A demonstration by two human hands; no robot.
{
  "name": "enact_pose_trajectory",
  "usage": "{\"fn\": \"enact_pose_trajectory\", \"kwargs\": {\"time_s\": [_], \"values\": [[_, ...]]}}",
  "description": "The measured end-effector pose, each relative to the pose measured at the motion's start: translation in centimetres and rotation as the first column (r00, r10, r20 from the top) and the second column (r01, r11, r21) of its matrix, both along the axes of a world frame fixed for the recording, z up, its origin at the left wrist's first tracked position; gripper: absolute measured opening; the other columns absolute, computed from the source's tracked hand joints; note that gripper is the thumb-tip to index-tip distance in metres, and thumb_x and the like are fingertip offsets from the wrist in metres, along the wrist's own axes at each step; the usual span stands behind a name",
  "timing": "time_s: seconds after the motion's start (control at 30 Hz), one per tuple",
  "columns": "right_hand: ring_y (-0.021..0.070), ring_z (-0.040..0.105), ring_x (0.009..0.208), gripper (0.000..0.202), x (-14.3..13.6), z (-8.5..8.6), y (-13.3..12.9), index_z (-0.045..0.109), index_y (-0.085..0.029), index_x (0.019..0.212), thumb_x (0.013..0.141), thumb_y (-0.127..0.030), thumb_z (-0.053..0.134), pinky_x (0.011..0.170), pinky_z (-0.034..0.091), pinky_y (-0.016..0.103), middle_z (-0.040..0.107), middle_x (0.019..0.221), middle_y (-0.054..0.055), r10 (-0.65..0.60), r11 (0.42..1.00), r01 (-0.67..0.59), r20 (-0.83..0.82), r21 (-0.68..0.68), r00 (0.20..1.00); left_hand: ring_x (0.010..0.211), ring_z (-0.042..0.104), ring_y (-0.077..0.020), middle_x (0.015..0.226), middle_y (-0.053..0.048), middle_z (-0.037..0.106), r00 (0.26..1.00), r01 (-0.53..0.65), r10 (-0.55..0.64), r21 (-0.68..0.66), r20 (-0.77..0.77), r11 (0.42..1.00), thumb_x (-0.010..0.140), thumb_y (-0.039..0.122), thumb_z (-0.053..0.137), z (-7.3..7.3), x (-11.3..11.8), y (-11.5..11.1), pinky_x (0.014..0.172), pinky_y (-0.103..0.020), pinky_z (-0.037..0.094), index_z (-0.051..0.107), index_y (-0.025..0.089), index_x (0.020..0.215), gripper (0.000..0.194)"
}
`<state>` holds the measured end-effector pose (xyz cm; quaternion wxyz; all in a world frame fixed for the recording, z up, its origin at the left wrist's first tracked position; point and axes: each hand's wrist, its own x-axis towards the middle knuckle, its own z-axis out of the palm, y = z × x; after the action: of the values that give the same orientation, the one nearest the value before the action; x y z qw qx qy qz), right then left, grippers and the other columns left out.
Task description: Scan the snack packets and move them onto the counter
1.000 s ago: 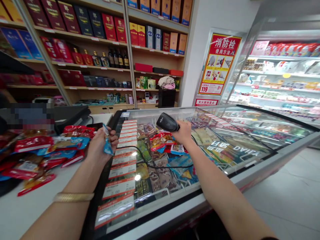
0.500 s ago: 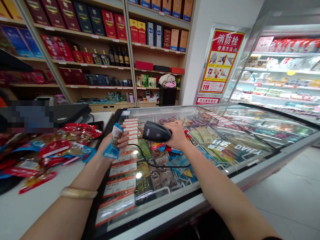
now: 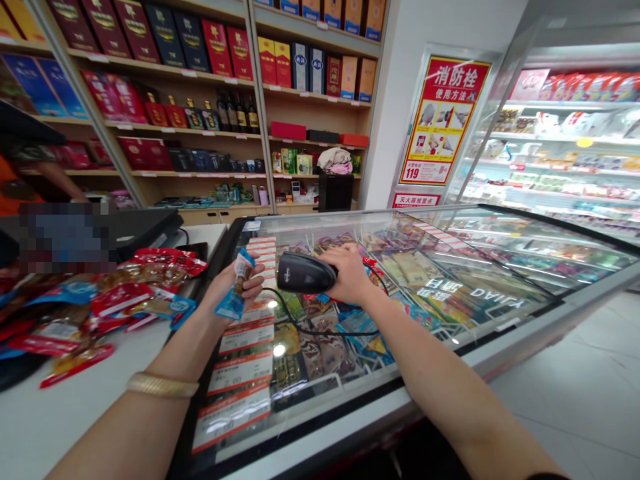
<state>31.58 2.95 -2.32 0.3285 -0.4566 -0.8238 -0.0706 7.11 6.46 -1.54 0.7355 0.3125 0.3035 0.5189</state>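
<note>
Blue packet (image 3: 230,307) and black scanner (image 3: 305,273) held close together above the chest freezer (image 3: 525,343)

My left hand (image 3: 216,293) grips the blue packet over the freezer's left edge, fingers curled behind it and its front turned partly my way. A gold bracelet (image 3: 163,385) sits on that wrist. My right hand (image 3: 350,273) is wrapped around the scanner above the freezer's glass top, and the scanner's broad head points at the packet; the two are near but not touching. A black cable (image 3: 330,333) loops across the freezer below my hands.

Under my right hand, on or just beneath the freezer's glass, there seem to be some red and blue packets, but my hand covers too much of them to be sure. Orange-and-white price labels (image 3: 235,407) run along the freezer's left side, and bagged goods (image 3: 325,347) show through the glass.

Left of the freezer, a white counter (image 3: 30,427) bears a heap of red and blue packets (image 3: 120,300). Beyond it, at the far left from the freezer, is another person in orange (image 3: 15,177), partly cut off. Behind the freezer stand shelves of boxes and bottles; a red poster (image 3: 445,123) hangs on the wall there, left of a lit display fridge (image 3: 575,137).
</note>
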Motion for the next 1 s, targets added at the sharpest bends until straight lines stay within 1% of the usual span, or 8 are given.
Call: {"fn": "enact_pose_trajectory", "kwargs": {"time_s": [0.27,0.4,0.53,0.6,0.67,0.73,0.9,1.0], "values": [[0.0228,0.065,0.091,0.035,-0.1,0.0,0.0,0.072,-0.022,0.097,0.067,-0.039,0.077,0.088,0.026,0.037,0.077,0.093,0.005,0.020,1.000,-0.020,-0.007,-0.018,1.000,0.034,0.034,-0.0047,0.062,0.006,0.044,1.000,0.029,-0.028,0.041,-0.008,0.999,0.086,0.005,0.051,-1.0,0.0,0.4,0.030,-0.013,0.023,0.058,0.018,0.090,0.015],[0.0231,0.065,0.092,0.034,-0.1,-0.1,0.0,0.073,-0.022,0.098,0.068,-0.038,0.076,0.088,0.026,0.036,0.077,0.094,0.005,0.024,0.999,-0.024,-0.013,-0.023,1.000,0.036,0.037,-0.0051,0.065,0.003,0.051,0.997,0.074,-0.071,0.079,-0.036,0.994,0.086,0.009,0.057,-1.6,-0.4,0.9,0.031,-0.013,0.025,0.060,0.017,0.091,0.011],[0.0232,0.065,0.090,0.035,0.2,-0.2,0.4,0.073,-0.021,0.099,0.068,-0.036,0.075,0.088,0.027,0.037,0.077,0.093,0.006,0.023,1.000,-0.024,-0.034,-0.004,0.999,0.037,0.038,-0.0054,0.064,0.002,0.055,0.992,0.001,0.015,0.121,-0.126,0.993,0.086,0.013,0.059,-1.6,0.1,0.4,0.032,-0.013,0.026,0.060,0.017,0.092,0.008],[0.0239,0.065,0.091,0.035,0.9,-0.2,0.7,0.073,-0.021,0.100,0.068,-0.036,0.074,0.089,0.028,0.037,0.077,0.093,0.006,-0.021,1.000,0.022,-0.052,0.012,0.998,0.037,0.041,-0.0065,0.063,0.002,0.057,0.961,-0.113,0.140,0.125,-0.238,0.986,0.084,0.013,0.061,-1.5,0.7,0.0,0.033,-0.014,0.029,0.058,0.019,0.091,0.010],[0.0254,0.066,0.094,0.034,2.0,0.0,1.1,0.074,-0.021,0.100,0.070,-0.035,0.073,0.090,0.029,0.038,0.077,0.095,0.007,-0.117,0.992,0.119,-0.076,0.030,0.990,0.035,0.044,-0.0088,0.058,0.004,0.056,0.881,-0.251,0.278,0.121,-0.382,0.960,0.081,0.011,0.061,-1.6,1.4,-0.3,0.034,-0.016,0.033,0.057,0.020,0.089,0.013],[0.0276,0.066,0.097,0.031,3.4,0.1,1.5,0.074,-0.021,0.099,0.071,-0.035,0.072,0.090,0.031,0.038,0.077,0.099,0.008,-0.240,0.968,0.246,-0.106,0.043,0.965,0.036,0.049,-0.0117,0.054,0.004,0.056,0.807,-0.332,0.350,0.126,-0.475,0.935,0.078,0.009,0.060,-2.0,2.0,-0.3,0.035,-0.018,0.037,0.058,0.020,0.086,0.014],[0.0292,0.067,0.100,0.024,5.7,-0.3,2.3,0.075,-0.021,0.094,0.073,-0.033,0.071,0.086,0.033,0.036,0.077,0.102,0.009,-0.465,0.883,0.469,-0.136,-0.001,0.875,0.047,0.056,-0.0134,0.059,0.002,0.059,0.819,-0.365,0.400,0.163,-0.411,0.917,0.070,0.006,0.062,-3.7,3.4,0.7,0.046,-0.022,0.046,0.058,0.018,0.079,0.015],[0.0288,0.068,0.098,0.022,6.0,-0.9,2.6,0.075,-0.022,0.092,0.074,-0.035,0.071,0.084,0.034,0.036,0.078,0.097,0.008,-0.507,0.861,0.507,-0.111,-0.031,0.855,0.072,0.068,-0.0171,0.076,-0.002,0.067,0.844,-0.359,0.422,0.236,-0.330,0.903,0.066,0.005,0.064,-4.7,4.5,1.4,0.068,-0.027,0.055,0.059,0.018,0.084,0.022]]}}
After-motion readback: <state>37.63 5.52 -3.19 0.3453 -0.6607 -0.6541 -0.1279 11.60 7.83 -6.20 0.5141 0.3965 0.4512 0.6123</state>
